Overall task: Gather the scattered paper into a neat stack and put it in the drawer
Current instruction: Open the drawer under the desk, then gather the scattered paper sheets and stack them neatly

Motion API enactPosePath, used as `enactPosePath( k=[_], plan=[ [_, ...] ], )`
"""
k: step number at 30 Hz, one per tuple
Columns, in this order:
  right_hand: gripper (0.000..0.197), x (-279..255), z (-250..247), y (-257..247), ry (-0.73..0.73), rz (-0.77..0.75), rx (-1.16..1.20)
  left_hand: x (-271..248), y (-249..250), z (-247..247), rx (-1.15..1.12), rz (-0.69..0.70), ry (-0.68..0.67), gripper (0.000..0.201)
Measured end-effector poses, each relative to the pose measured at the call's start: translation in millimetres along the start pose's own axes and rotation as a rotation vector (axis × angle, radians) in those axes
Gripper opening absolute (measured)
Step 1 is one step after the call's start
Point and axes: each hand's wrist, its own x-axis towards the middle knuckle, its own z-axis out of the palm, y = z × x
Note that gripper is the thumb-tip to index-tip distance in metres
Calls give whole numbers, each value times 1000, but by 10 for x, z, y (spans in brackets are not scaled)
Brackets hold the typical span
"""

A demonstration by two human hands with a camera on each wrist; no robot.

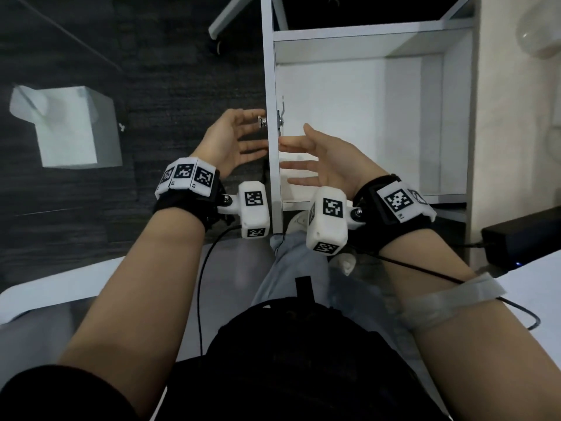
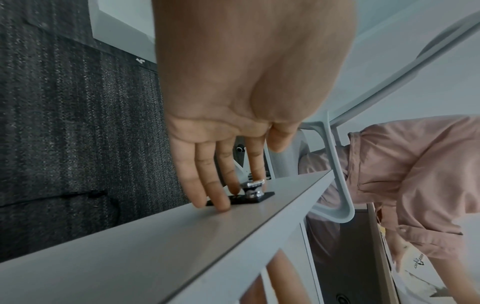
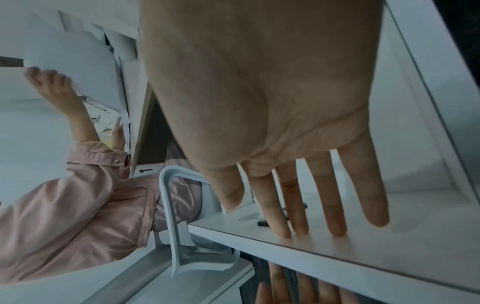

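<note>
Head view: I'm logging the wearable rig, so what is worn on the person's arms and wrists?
Forearms are bare. The left hand and right hand are ungloved. Each wrist has a black strap carrying white blocks printed with black square markers, plus a white boxy camera module below. Thin black cables trail back, and a translucent band wraps the right forearm.

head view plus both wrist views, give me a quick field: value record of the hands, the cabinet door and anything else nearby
left hand: open, fingers straight, tips on the outer face of the cabinet door beside the metal knob
right hand: open, fingers straight, tips on the inner face of the door
cabinet door: swung open, edge-on between both hands
metal knob: on a black plate, not gripped
cabinet interior: white, no paper visible inside
paper: none in either hand
white box: on the dark floor, left
</note>
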Motion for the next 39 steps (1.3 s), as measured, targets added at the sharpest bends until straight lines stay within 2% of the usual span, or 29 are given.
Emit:
enactPosePath(
  k=[5,10,13,17,21,27,34,39],
  plan=[
    [33,-148,-9,-85,55,-8,-60,-164,153,84,39,2,34,46],
    [23,-424,-59,-284,341,-113,-113,-408,475,363,174,110,173,44],
    [20,-641,-122,-405,478,-231,-117,-505,704,593,258,187,203,42],
    [15,-949,-244,-510,639,-400,-132,-610,942,968,423,366,114,36],
    [21,-1260,-375,-556,775,-554,-144,-746,1066,1381,562,532,40,29],
    [24,-1863,-605,-445,985,-724,-163,-978,1018,2067,678,650,-150,23],
    [36,-2682,-820,58,1277,-780,-107,-1361,607,2913,835,703,-378,26],
    [25,-3213,-1011,678,1427,-716,-4,-1725,82,3449,966,722,-549,25]
  ],
)
